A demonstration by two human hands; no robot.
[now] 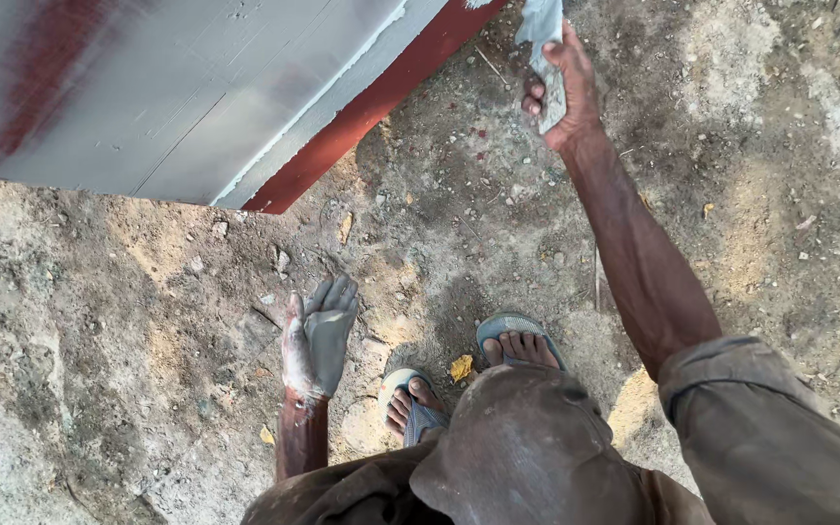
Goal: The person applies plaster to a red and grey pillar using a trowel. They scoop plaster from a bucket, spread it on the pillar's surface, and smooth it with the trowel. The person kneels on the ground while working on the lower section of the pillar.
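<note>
1. Gripping a flat grey-smeared scraper blade [543,49], right hand [568,87] clamped on its lower end, raised near the grey panel [177,87].
2. Left hand [321,335] spread flat, empty, paste-coated.
3. Blade looks thin, stiff, light, likely slippery; best held low.

The flat grey-smeared tool [544,39] gripped in the right hand [566,87] runs off the top edge, so its upper end is unseen, and the fingers cover its handle. The grey-coated wall with a dark red base band [362,107] is cut by the top and left edges. The left blue-grey rubber sandal [410,399] is partly hidden under the brown trouser knee [527,447].
</note>
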